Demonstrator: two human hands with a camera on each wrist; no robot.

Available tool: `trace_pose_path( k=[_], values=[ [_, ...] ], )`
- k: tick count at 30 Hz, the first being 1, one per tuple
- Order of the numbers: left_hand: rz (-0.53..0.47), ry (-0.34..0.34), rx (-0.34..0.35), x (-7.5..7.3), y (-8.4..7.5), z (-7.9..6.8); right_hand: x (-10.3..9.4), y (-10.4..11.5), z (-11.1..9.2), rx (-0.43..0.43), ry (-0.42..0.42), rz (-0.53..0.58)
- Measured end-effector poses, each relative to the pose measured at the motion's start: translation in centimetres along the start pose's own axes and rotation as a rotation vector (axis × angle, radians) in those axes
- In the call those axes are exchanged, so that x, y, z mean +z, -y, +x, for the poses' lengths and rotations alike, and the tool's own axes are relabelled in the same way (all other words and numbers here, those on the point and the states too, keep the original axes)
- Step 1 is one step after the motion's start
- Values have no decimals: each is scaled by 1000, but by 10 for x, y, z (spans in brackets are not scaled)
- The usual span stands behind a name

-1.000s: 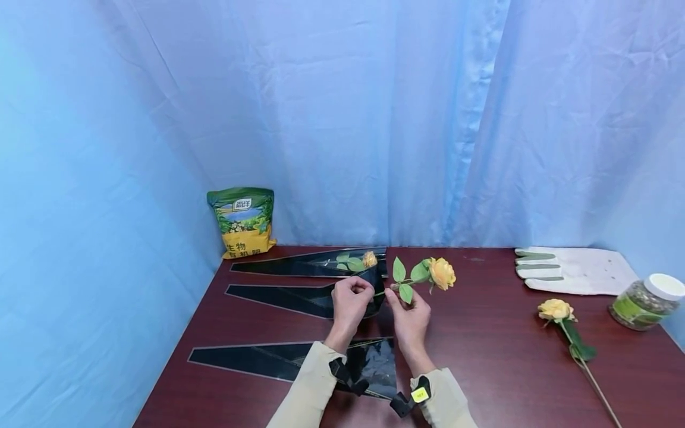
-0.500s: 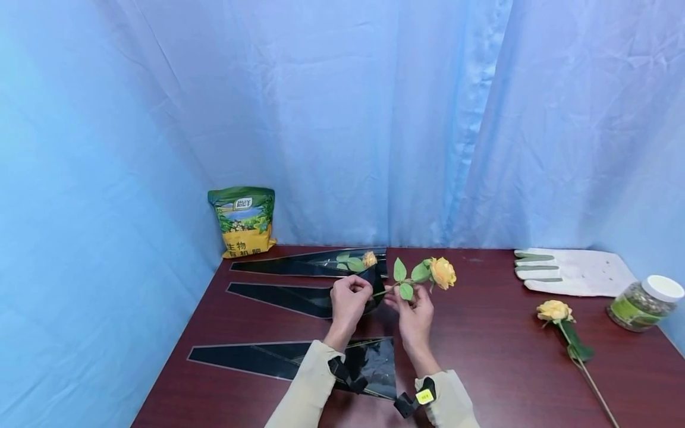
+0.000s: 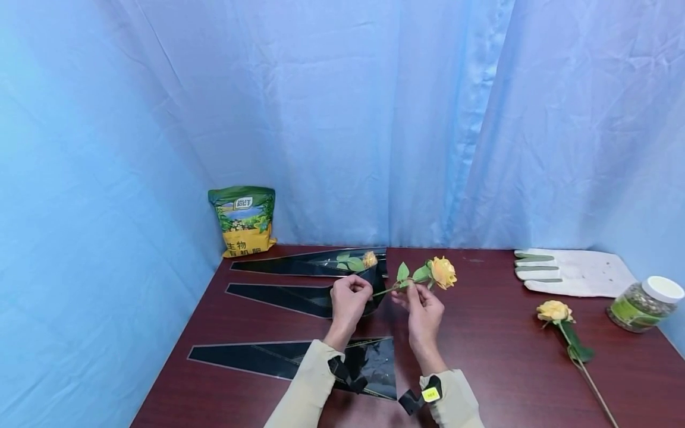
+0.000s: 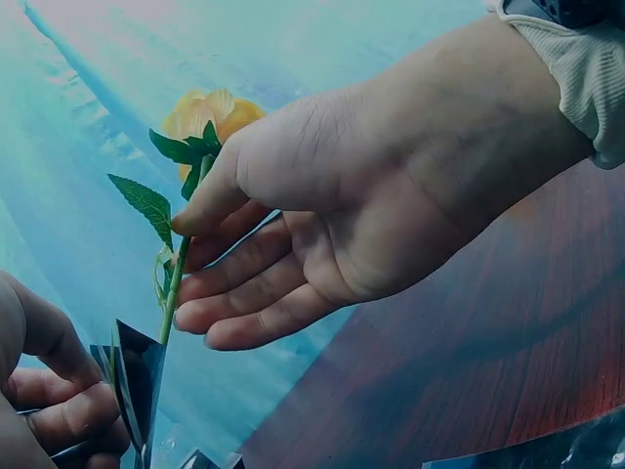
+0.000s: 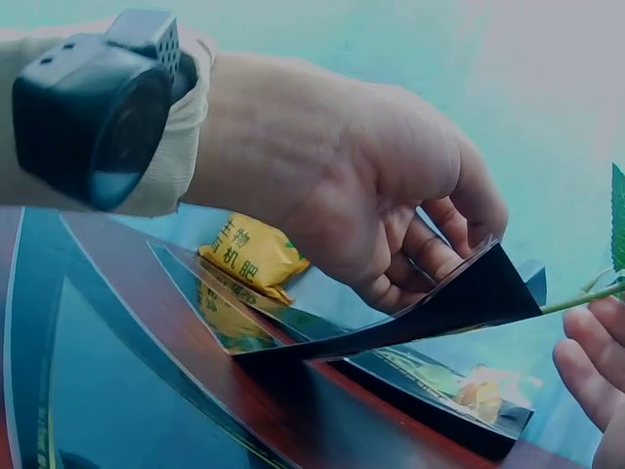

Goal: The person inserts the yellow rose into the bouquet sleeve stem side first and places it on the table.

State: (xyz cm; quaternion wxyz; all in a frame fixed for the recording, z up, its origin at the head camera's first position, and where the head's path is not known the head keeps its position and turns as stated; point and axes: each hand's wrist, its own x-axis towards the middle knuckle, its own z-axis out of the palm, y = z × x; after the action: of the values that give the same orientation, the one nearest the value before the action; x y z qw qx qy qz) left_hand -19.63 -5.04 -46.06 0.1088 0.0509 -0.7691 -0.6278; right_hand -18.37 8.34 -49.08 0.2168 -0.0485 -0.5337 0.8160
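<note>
In the head view, the left hand (image 3: 349, 302) pinches a black sleeve (image 3: 305, 299) above the tabletop (image 3: 508, 356); the right hand (image 3: 425, 315) grips a yellow rose (image 3: 443, 273) by its stem (image 3: 382, 292). The left wrist view shows the bloom (image 4: 213, 115) outside the sleeve. In the right wrist view, the stem meets the sleeve, its lower end hidden.

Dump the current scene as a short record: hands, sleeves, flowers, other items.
left_hand: left hand pinches the open end of the middle black sleeve
right_hand: right hand holds a yellow rose by its stem
stem: lower end hidden at the middle sleeve's mouth; depth unclear
far_sleeve: far black sleeve, a rose inside
near_sleeve: near black sleeve lies flat, partly behind the left forearm
loose_flower: loose yellow rose, right side of table
other: bag, glove, jar
</note>
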Motion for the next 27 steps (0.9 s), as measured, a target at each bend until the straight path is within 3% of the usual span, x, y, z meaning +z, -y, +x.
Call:
trace_pose_path(
  k=[10,20,27],
  values=[
    [-3,24,-19,0,-1,-2,2,0,-1,-63,-44,72],
    [8,20,-8,1,-4,-5,3,-6,-4,-86,-89,-127],
    [16,-2,-7,1,-4,-3,1,-5,-3,-139,-59,-116]
  ],
)
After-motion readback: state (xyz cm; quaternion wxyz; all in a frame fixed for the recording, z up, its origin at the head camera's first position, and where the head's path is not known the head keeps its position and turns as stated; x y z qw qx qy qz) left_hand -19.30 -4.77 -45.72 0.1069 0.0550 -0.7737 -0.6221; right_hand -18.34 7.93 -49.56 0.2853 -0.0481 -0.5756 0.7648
